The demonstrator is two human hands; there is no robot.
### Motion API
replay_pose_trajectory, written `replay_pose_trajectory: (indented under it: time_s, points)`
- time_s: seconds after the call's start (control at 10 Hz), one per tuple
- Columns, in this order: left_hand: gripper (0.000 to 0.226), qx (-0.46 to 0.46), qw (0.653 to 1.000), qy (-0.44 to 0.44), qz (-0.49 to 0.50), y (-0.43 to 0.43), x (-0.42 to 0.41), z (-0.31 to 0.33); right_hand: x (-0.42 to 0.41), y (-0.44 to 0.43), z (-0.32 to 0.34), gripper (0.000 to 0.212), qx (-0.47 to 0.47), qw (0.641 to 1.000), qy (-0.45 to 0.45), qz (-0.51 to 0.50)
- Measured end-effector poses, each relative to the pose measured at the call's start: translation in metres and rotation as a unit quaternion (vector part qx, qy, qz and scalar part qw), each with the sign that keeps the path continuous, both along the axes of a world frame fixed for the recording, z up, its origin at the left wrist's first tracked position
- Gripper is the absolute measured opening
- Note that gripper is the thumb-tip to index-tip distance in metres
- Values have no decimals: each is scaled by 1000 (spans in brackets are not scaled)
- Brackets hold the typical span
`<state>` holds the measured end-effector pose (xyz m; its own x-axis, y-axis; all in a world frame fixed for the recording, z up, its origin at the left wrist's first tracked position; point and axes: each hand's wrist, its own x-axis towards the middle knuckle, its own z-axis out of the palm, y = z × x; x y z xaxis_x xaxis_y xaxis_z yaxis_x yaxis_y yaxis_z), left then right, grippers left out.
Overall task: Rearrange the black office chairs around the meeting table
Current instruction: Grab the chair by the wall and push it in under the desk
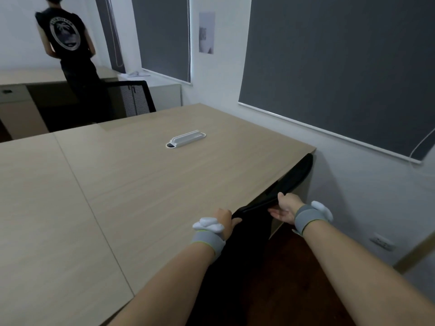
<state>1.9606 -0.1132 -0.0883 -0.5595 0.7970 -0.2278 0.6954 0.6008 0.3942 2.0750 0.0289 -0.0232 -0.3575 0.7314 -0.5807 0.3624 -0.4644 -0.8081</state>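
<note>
Black office chairs in two spots: far chair (135,100) off the far-left corner of the meeting table (141,184), right beside a standing person (68,43); near chair (247,245) pressed along the table's right edge, backrest top about level with the tabletop and seat hidden beneath. On the table's middle, only a white cable port (186,138), well apart from the action. Left hand (224,222) closed over the near end of the backrest top, right at the table's edge; likely trouble there: knuckles pinched between backrest and tabletop if pushed inward or lifted. Right hand (286,208) further along the same rim, thumb over the top and fingers curled loosely under, not fully clamped; hard to tell how firm, so a slip on a sharp tug seems possible. To the table's right, a narrow gap and then the wall (353,196) with a socket (382,242) low down; probably little room to swing, so risk of scraping the wall or clipping the socket if pulled out at an angle. Under the table, base and castors unseen; could catch on a table leg and tip the backrest
</note>
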Motion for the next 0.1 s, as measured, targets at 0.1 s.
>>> replay_pose_trajectory:
  time_s: [0.1]
  points:
    - [49, -10, 1000, 7, -7, -4, 2, 7, 8, -11, 5, 47, -12, 1000, 5, 15]
